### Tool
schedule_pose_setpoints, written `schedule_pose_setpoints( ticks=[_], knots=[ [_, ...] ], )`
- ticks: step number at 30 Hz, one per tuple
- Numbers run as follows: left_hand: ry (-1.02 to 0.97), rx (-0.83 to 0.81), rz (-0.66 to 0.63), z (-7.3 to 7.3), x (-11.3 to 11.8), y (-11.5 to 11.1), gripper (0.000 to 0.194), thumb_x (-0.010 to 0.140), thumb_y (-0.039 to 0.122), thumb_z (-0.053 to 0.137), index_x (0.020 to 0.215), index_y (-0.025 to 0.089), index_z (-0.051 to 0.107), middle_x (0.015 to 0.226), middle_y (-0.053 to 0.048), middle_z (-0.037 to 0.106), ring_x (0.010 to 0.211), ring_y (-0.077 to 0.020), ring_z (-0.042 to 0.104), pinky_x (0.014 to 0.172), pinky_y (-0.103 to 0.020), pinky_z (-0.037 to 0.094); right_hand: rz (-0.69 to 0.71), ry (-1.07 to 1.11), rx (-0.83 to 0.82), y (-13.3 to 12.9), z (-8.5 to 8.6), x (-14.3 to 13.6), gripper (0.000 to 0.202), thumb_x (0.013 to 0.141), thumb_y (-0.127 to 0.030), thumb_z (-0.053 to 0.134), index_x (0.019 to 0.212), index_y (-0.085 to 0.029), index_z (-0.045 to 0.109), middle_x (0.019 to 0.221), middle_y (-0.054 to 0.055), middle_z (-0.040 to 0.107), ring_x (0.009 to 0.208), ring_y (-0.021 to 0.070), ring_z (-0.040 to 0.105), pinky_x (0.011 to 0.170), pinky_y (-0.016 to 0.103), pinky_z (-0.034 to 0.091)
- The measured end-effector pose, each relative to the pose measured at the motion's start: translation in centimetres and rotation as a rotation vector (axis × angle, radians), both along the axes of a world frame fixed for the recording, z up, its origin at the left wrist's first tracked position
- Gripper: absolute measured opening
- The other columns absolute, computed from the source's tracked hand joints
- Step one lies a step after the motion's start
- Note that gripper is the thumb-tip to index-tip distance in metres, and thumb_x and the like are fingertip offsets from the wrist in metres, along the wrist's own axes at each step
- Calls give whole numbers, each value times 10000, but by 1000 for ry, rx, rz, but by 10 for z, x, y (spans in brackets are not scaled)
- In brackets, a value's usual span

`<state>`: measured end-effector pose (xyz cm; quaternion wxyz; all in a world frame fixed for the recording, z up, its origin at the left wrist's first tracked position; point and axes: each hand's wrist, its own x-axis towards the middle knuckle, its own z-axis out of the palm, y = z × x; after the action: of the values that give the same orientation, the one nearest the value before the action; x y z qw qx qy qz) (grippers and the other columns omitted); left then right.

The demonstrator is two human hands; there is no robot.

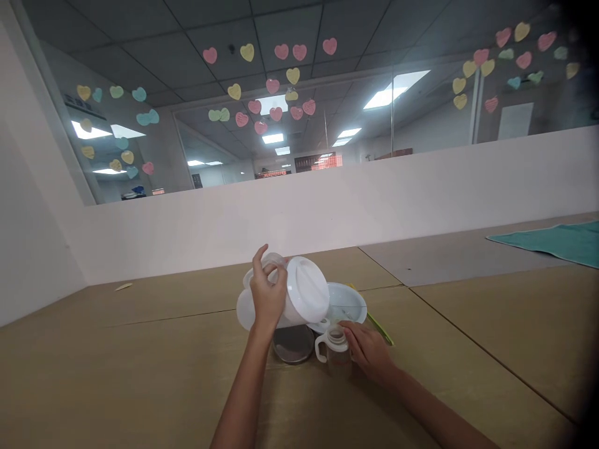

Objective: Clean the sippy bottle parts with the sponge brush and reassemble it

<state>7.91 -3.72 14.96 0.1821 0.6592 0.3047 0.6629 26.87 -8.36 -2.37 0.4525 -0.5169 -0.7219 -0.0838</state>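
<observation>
Things grouped mid-table [140,374].
Jug [299,293] above disc [293,343]; plate [349,302] behind cup [334,349], right of jug; cloth [556,240] far right; wall [327,199] behind.

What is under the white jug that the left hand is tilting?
Under the white jug, held by the left hand, lies a round metal lid on the table. The jug covers the lid's far edge.

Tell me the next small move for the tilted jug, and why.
Probably tip the jug a little further, spout toward the small bottle. The left hand holds it tilted by the handle just above, and the right hand steadies the bottle on the table.
</observation>
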Motion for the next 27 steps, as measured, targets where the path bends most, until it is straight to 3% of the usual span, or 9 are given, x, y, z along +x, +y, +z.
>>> schedule_pose_setpoints(
  ticks=[12, 18, 27],
  knots=[
    [191, -69, 3, 4, 4, -16, 489, 767, 202, 532, 1244, 227, 429, 823, -14, 701, 790, -153, 636, 761, -278, 468, -34, -28, 56, 0, -1, 0, 328, 932, -281, 279, 976, -189, 591, 874, 45, 678, 779, 140, 632, 679, 244, 470],
    [126, -94, -17, 4, 4, -13, 486, 741, 193, 565, 1217, 218, 467, 782, -12, 695, 674, -142, 623, 769, -291, 464, -30, -30, 49, 1, 0, -1, 318, 930, -277, 290, 990, -189, 590, 888, 53, 679, 792, 148, 633, 698, 255, 477],
    [62, -122, -94, 1, -1, -3, 492, 757, 232, 559, 1234, 218, 443, 804, -28, 693, 771, -160, 640, 720, -275, 483, -16, -18, 13, -1, 1, -1, 334, 932, -294, 279, 998, -190, 590, 875, 54, 676, 788, 148, 628, 698, 255, 468]
  ],
)
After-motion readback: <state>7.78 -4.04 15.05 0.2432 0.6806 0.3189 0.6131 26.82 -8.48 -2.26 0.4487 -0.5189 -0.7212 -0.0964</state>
